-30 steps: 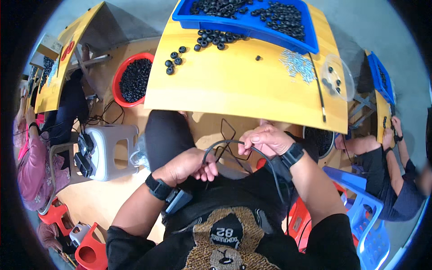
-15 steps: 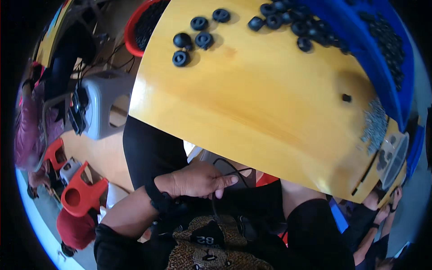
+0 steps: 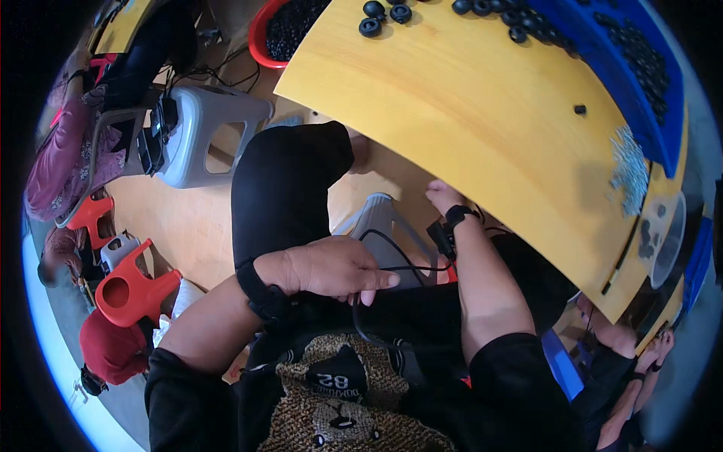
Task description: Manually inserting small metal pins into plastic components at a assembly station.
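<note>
Matte black flexible cord (image 3: 357, 318): comes out below the person's left hand (image 3: 331, 269), drops in a curve onto the black shirt. Evenly dark, smooth, no kink that I can see; far end gets lost against the shirt. Left fingers look clamped on it, thumb against the forefinger side; exact contact hidden by the hand.

Handling, my read: pinch firm but don't crush, bend wide, no sharp fold at the thumb. Mind snags: a thin black cable (image 3: 422, 269) loops just right of the thumb, toward the black box (image 3: 440, 238) at the right wrist. Can't tell if it's separate from the cord. Best to have the two untangled before pulling anything.

Right hand (image 3: 443, 194): near the bench's front edge, well apart from the cord. Fingers curled away from view; can't tell if together or holding something. Give the knuckles room at that edge.

Further out: grey plastic stool (image 3: 376, 220) beyond the left hand, yellow wood-look bench (image 3: 452, 113) ahead, round black beads (image 3: 370, 28) near its far-left corner, blue plastic tray (image 3: 625, 113) at right.
</note>
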Available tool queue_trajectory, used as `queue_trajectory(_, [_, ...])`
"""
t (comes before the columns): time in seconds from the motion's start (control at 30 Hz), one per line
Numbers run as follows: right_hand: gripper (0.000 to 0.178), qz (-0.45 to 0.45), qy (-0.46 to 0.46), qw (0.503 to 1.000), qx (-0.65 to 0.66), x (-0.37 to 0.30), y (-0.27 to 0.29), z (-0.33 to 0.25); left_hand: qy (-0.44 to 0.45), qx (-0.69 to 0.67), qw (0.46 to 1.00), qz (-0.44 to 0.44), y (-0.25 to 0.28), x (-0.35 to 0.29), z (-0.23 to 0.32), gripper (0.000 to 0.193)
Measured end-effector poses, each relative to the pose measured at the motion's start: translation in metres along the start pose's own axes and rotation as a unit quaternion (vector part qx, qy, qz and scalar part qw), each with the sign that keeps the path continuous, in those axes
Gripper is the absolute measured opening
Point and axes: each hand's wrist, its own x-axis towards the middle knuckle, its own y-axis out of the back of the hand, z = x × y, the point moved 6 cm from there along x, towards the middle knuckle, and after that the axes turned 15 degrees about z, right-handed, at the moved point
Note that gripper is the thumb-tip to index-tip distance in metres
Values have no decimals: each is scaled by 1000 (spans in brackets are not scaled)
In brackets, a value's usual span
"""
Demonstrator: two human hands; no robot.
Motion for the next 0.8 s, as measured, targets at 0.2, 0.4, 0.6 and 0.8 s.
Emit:
queue_trajectory(0.2, [18, -130, -189, 962, 146, -14, 24, -46, -54, -14, 998, 38, 9, -22, -8, 48])
queue_trajectory(0.4, [18, -159, -195, 966, 60, -44, 15, -36, -80, -30, 996, -16, 28, 3, -7, 43])
queue_trajectory(0.6, [42, -283, -326, 901, 49, -63, -4, 27, -162, 95, 981, -44, 32, 39, -8, 49])
queue_trajectory(0.8, [44, -281, -274, 920, 5, -36, -12, 36, -204, 115, 972, -20, 34, 34, -14, 52])
